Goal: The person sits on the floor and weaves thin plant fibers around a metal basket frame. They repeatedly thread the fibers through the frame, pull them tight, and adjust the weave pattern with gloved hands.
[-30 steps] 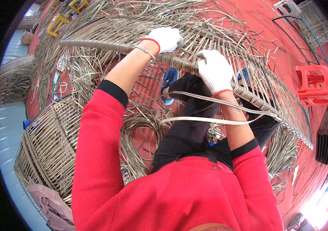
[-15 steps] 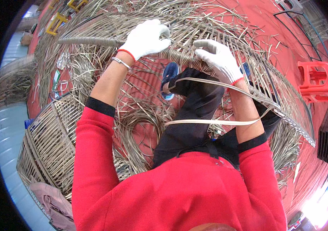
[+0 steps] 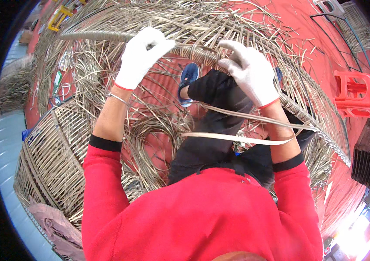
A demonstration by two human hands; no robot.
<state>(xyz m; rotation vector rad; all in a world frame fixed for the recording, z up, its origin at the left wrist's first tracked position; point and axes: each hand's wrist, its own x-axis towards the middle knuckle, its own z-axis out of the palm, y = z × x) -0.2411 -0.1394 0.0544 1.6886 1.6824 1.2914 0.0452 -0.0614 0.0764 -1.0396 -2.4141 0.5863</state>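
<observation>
Wrapped frame rim is pinched by gloved left hand; right hand fingers spread, touching it; loose strip across forearm.

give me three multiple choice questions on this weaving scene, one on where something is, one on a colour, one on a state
1. Where is the red plastic stool?
A. at the right, on the red floor
B. on the person's lap
C. at the lower left

2. What colour are the gloves on both hands?
A. black
B. white
C. yellow

3. How is the left hand at the wrapped curved cane rim?
A. hanging at the person's side
B. flat on the floor
C. fingers pinched together at the rim

Key: 1 A, the stool stands right of the woven frame. 2 B, the left hand and right hand both wear white gloves with red cuffs. 3 C, thumb and fingers meet at the rim.
</observation>
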